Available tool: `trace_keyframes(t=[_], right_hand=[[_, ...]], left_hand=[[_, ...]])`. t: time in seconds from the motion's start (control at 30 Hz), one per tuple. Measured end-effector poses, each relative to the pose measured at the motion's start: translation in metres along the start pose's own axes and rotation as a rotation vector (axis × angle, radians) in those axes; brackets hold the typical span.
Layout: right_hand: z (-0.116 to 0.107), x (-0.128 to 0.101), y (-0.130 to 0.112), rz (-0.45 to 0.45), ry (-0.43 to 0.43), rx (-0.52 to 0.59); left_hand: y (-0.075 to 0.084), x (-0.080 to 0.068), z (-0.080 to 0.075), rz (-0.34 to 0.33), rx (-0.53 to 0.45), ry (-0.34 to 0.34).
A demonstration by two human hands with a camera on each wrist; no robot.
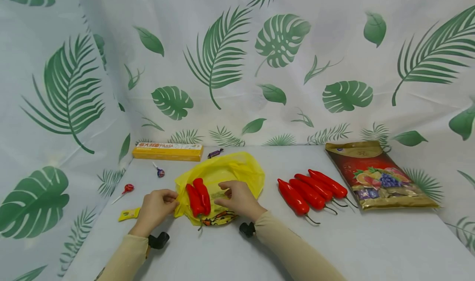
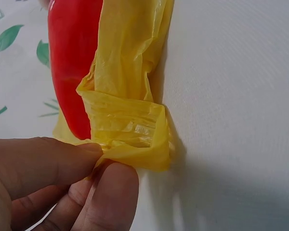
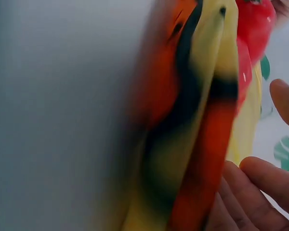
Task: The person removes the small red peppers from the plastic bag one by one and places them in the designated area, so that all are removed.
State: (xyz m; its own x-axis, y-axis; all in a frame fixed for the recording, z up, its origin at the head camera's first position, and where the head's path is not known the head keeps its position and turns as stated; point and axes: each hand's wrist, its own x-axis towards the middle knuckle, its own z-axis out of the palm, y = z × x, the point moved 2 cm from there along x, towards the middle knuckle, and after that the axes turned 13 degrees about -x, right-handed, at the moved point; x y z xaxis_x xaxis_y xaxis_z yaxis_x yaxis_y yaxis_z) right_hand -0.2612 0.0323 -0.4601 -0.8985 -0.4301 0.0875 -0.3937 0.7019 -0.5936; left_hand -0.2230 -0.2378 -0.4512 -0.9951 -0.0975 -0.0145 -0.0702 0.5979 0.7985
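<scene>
A yellow plastic bag (image 1: 237,169) lies spread on the table with two red chili peppers (image 1: 202,194) on it, their stems toward me. My left hand (image 1: 156,206) pinches the bag's left edge between thumb and finger; in the left wrist view the gathered plastic (image 2: 125,122) folds out from the fingertips beside a red pepper (image 2: 74,57). Over the right part of the bag is my right hand (image 1: 241,198), thumb and fingers apart with nothing between them. In the right wrist view the bag's orange-and-black printed part (image 3: 197,120) is blurred and hides some of the fingers.
Several more red peppers (image 1: 297,196) lie in a row to the right, beside a red-and-gold candy bag (image 1: 382,178). A pasta box (image 1: 167,153) and a purple-wrapped candy (image 1: 215,153) lie behind. Two lollipops (image 1: 160,172) and a small yellow packet (image 1: 129,214) are on the left.
</scene>
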Motion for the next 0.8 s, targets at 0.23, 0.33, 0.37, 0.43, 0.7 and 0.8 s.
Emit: trace_keyframes(t=[0.23,0.33,0.37,0.43,0.7,0.8], right_hand=[[0.024,0.022,-0.020,0.081,-0.080,0.080],[0.027,0.025,-0.024,0.104,-0.071,0.076],[0.027,0.026,-0.025,0.111,-0.070,0.075],[0.028,0.027,-0.026,0.125,-0.070,0.074],[0.029,0.031,-0.031,0.144,-0.083,0.081],[0.030,0.032,-0.034,0.165,-0.086,0.082]], left_hand=[[-0.002,0.000,-0.002,0.011,-0.009,0.003],[-0.002,0.001,-0.004,0.023,-0.009,0.009],[-0.002,0.001,-0.004,0.027,-0.009,0.010],[-0.002,0.002,-0.005,0.032,-0.006,0.011],[-0.002,0.002,-0.004,0.026,-0.002,0.005],[-0.002,0.002,-0.004,0.026,0.004,0.007]])
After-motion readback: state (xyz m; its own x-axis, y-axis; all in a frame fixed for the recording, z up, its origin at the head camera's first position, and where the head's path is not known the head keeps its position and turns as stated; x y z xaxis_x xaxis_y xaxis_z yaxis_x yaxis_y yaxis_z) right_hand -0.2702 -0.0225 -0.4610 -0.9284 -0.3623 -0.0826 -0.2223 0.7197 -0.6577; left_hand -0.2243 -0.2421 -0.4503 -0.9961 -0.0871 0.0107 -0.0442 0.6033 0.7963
